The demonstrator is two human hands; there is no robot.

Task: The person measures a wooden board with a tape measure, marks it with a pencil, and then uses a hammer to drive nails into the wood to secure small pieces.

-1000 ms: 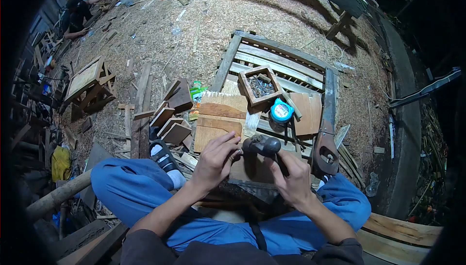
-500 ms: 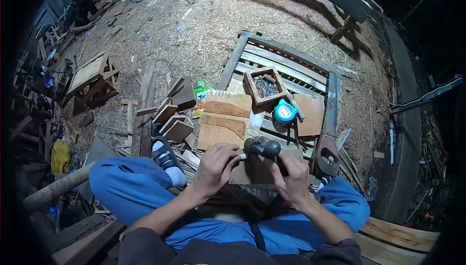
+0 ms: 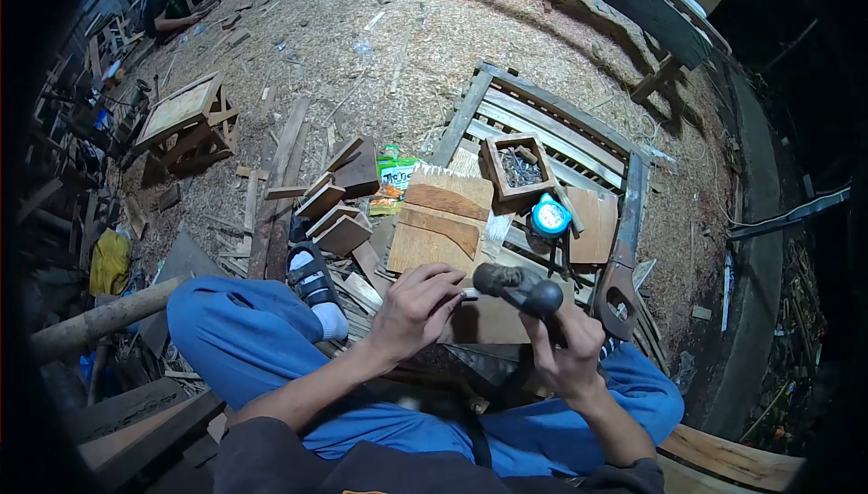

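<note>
My right hand [image 3: 570, 349] is wrapped round the handle of a dark hammer [image 3: 518, 288], its head rounded at the near end and raised above a flat brown board [image 3: 495, 324]. Left of the hammer, my left hand [image 3: 413, 306] pinches a small pale piece [image 3: 470, 294], mostly hidden by the fingers. Just beyond lies a light wooden board [image 3: 418, 243] with a jagged far edge, and two dark curved wood pieces [image 3: 443, 200] rest on it. A blue tape measure [image 3: 550, 216] sits to the right, beside an open wooden box [image 3: 517, 167] of nails.
A slatted wooden frame [image 3: 636, 188] lies under the box. A handsaw's wooden handle [image 3: 618, 300] is at its right. Small wooden blocks [image 3: 342, 234] and a green packet [image 3: 396, 171] lie left. A low wooden stool [image 3: 185, 123] and another person [image 3: 172, 1] are farther off.
The hammer and my right hand have moved right and lifted toward the camera. My left hand keeps its pinch on the pale piece. The whole view has shifted slightly.
</note>
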